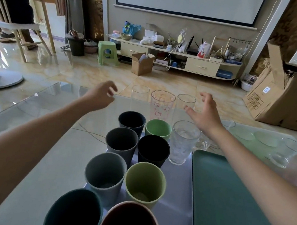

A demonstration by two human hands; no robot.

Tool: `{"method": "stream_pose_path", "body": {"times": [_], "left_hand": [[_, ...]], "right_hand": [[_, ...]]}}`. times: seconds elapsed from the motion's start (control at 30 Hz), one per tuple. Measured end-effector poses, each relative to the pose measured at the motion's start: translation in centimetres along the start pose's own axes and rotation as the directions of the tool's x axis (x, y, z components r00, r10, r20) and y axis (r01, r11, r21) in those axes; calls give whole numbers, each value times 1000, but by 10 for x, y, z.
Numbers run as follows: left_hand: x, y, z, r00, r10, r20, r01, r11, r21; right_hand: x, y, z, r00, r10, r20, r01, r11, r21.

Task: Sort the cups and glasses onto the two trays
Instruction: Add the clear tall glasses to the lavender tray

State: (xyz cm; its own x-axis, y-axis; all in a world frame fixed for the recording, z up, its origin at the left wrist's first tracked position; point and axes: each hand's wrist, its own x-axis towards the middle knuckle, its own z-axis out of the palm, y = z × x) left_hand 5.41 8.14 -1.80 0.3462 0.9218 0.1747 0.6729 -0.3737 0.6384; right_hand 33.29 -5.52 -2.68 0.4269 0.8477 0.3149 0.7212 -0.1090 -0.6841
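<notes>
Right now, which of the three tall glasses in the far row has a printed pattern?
The middle glass, between the left hand and right hand: it carries pink cartoon prints, while the glasses on either side are plain and clear.

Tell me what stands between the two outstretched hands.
In the head view, three clear glasses stand in a row between the left hand and right hand: a plain glass, the pink-printed glass, and another plain glass.

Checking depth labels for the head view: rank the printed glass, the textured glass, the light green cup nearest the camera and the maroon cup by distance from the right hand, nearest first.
1. Textured glass: just below the right hand, at the lilac tray's far right.
2. Printed glass: to the hand's left, in the far row.
3. Light green cup: mid tray, well toward the camera.
4. Maroon cup: bottom edge, closest to the camera.
</notes>
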Motion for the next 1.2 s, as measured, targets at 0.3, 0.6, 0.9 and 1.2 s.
{"method": "stream_pose_path", "body": {"times": [0.3, 0.6, 0.9, 1.2], "left_hand": [[66, 47, 43, 945, 157, 285, -223, 951, 213], [90, 47, 67, 960, 78, 271, -149, 956, 254], [72, 55, 18, 993, 107, -48, -99, 986, 137], [14, 118, -32, 945, 316, -84, -306, 945, 116]], "right_hand": [[68, 3, 21, 956, 114, 272, -30, 955, -296], [82, 28, 29, 968, 65, 243, -14, 978, -208], [49, 28, 29, 999, -40, 12, 41, 999, -11], [38, -18, -29, 963, -154, -223, 174, 982, 71]]}}
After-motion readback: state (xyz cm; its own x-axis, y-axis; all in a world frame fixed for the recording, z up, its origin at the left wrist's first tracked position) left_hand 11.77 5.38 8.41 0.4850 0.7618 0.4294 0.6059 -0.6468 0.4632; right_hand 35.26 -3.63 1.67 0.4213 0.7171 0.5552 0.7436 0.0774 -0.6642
